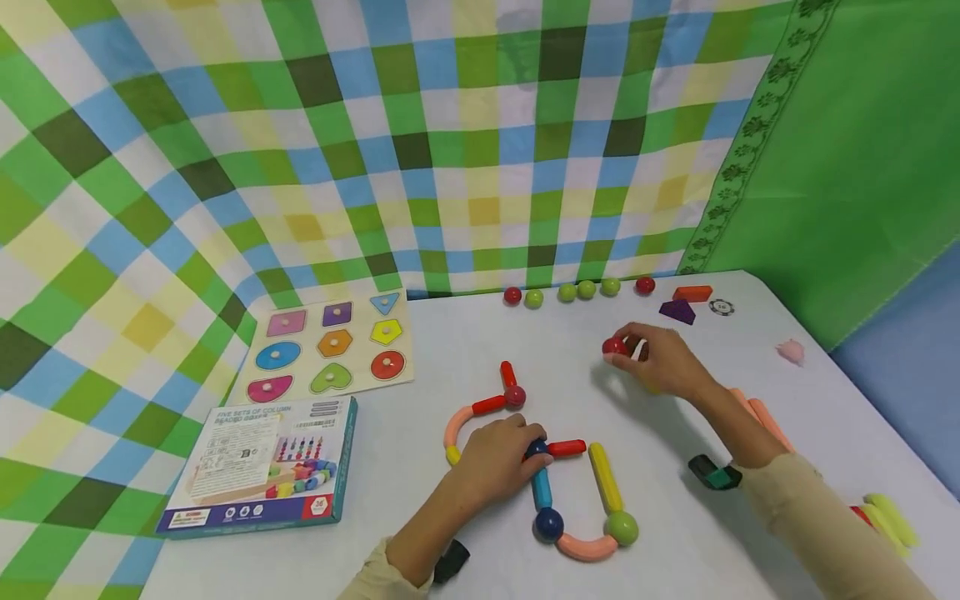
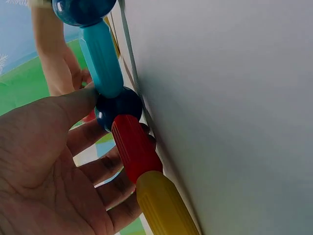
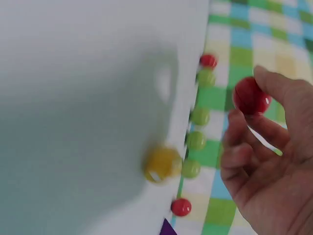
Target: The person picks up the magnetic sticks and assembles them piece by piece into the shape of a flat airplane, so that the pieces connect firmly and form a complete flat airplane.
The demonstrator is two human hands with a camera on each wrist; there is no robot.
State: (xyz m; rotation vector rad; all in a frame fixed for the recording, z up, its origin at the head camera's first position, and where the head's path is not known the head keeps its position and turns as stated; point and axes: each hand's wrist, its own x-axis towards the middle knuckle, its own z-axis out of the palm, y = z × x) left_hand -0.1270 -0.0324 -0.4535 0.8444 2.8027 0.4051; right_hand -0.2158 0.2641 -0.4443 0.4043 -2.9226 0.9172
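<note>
My right hand (image 1: 667, 362) pinches a red ball (image 3: 251, 96) between thumb and fingertips, over the right part of the table. A yellow ball (image 3: 163, 165) lies on the table beneath that hand, mostly hidden by it in the head view. My left hand (image 1: 495, 462) has thumb and fingers around a dark blue ball (image 2: 119, 108) in a chain of toy rods and balls. From this ball run a light blue rod (image 1: 542, 489) and red rods (image 2: 137, 149). The chain continues to another dark blue ball (image 1: 548, 525), a curved pink rod (image 1: 587, 547), a green ball (image 1: 622, 528) and a yellow rod (image 1: 606, 477).
Several red and green balls (image 1: 587, 289) line the table's back edge. At left lie a shape puzzle board (image 1: 357, 327) and a box (image 1: 258, 467). A purple block (image 1: 677, 312), an orange block (image 1: 692, 293) and pink rods (image 1: 767, 417) are on the right.
</note>
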